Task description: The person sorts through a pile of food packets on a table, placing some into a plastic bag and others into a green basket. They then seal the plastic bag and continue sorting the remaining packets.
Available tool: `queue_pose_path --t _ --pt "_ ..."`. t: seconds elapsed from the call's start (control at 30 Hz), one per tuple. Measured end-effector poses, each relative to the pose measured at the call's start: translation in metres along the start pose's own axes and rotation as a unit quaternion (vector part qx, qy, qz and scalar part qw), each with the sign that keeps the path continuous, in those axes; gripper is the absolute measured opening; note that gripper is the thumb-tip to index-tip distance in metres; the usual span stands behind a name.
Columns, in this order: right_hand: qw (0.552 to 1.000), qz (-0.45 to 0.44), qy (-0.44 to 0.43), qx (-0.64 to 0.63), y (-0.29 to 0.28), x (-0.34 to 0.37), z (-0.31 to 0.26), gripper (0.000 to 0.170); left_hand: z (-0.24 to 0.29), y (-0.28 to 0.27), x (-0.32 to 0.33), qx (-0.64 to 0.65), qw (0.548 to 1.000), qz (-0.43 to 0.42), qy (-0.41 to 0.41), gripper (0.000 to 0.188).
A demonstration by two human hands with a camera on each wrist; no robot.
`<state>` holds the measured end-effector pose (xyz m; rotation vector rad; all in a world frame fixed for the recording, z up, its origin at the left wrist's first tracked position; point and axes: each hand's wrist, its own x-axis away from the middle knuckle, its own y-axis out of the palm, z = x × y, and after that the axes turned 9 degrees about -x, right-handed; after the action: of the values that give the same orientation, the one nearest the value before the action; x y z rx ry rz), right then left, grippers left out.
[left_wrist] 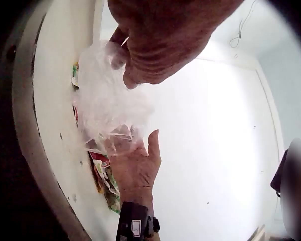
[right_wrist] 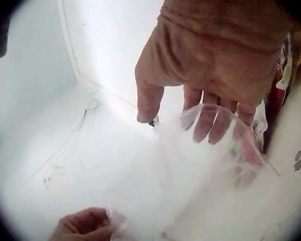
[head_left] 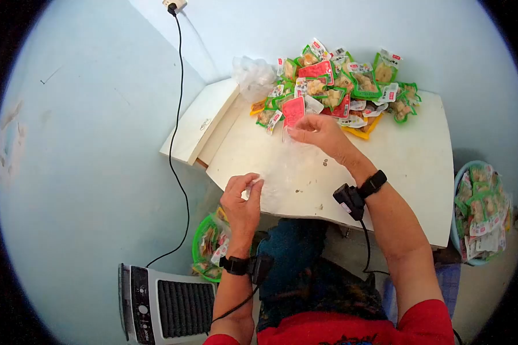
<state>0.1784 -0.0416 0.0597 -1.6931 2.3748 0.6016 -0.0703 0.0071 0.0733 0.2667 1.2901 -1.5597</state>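
Note:
A clear thin plastic bag (left_wrist: 105,100) stretches between the two hands above the white table (head_left: 380,172). My left hand (head_left: 240,202) pinches its lower end between thumb and fingers. At the far end, my right hand (head_left: 323,137) has its fingers spread behind the clear film, with the thumb (right_wrist: 149,103) standing apart from them. In the right wrist view the bag's edge arcs across those fingers. Just past the right hand lies a pile of small sealed food packets (head_left: 339,83), with green, red and yellow edges.
A crumpled clear plastic bag (head_left: 253,77) sits at the table's back left. A green basket (head_left: 197,244) of packets stands below left, and a blue tub (head_left: 456,221) of packets at right. Near the left wall are an appliance (head_left: 155,299) and a black cord (head_left: 178,115).

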Motion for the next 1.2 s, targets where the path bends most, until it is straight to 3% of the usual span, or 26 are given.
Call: queue_pose_path --t 0.07,0.17,0.33,0.53,0.63,0.73,0.83,0.97,1.07,1.2 --pt "0.993 -0.015 0.043 0.106 0.000 0.003 -0.005 0.020 -0.009 0.001 0.000 0.040 0.998 -0.009 -0.039 0.014" --pt "0.996 -0.047 0.041 0.056 -0.005 0.002 0.003 0.025 -0.032 0.002 0.000 0.144 0.978 -0.018 -0.153 0.010" --pt "0.978 -0.080 0.080 -0.177 -0.019 0.005 -0.003 0.024 -0.056 -0.009 -0.013 0.377 0.847 0.012 -0.376 0.013" --pt "0.939 -0.073 0.125 -0.312 -0.018 0.006 -0.010 0.032 -0.047 -0.001 -0.018 0.373 0.865 0.031 -0.335 0.021" --pt "0.923 -0.067 0.107 -0.364 -0.022 0.006 -0.008 0.035 -0.025 0.002 -0.018 0.387 0.815 0.057 -0.427 0.032" --pt "0.911 -0.060 0.110 -0.393 -0.024 0.004 -0.003 0.036 -0.027 0.009 -0.009 0.394 0.820 -0.030 -0.415 0.040" --pt "0.910 -0.062 0.115 -0.393 -0.024 0.004 0.000 0.037 -0.028 0.014 -0.004 0.411 0.821 -0.097 -0.383 0.039" --pt "0.899 -0.095 0.121 -0.410 -0.026 0.002 0.004 0.035 -0.031 0.020 -0.002 0.388 0.854 -0.073 -0.339 0.031" --pt "0.898 0.003 0.104 -0.427 -0.021 -0.001 0.007 0.034 -0.038 0.016 -0.001 0.336 0.878 -0.041 -0.339 0.028" --pt "0.893 0.019 0.112 -0.436 -0.028 -0.002 0.010 0.033 -0.053 0.009 0.012 0.329 0.865 -0.071 -0.371 0.026"
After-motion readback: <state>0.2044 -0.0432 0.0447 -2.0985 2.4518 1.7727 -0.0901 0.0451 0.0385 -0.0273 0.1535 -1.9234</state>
